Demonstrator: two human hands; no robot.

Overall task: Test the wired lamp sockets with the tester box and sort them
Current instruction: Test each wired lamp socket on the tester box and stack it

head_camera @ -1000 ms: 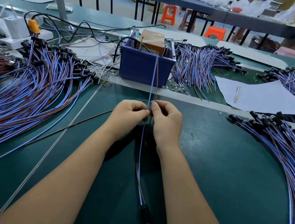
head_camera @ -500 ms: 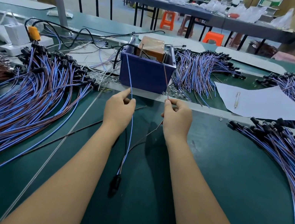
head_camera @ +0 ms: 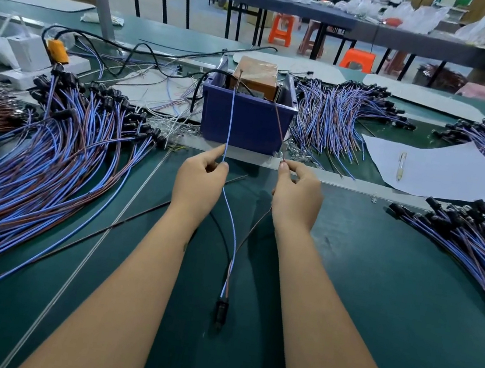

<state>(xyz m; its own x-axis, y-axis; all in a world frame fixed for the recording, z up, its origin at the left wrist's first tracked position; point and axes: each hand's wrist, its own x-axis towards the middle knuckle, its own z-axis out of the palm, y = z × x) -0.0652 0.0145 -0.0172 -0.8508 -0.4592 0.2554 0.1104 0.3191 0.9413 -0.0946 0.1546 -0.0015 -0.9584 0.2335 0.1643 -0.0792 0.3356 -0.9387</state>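
Workbench [head_camera: 391, 305] of green covering spread across the scene, with heaps of wired sockets fanned out: a big pile at left [head_camera: 29, 164], another at right [head_camera: 479, 255], a third far right of the tester box [head_camera: 335, 119]. The blue tester box [head_camera: 245, 120] stood at the far centre. The hands were held apart just near of it. The left hand [head_camera: 199, 183] pinched a blue lead [head_camera: 229, 124] running up to the box; the right hand [head_camera: 297, 196] pinched a brown lead [head_camera: 279, 125] likewise. Both leads joined below at one black lamp socket [head_camera: 221, 308], lying on the bench between the forearms.
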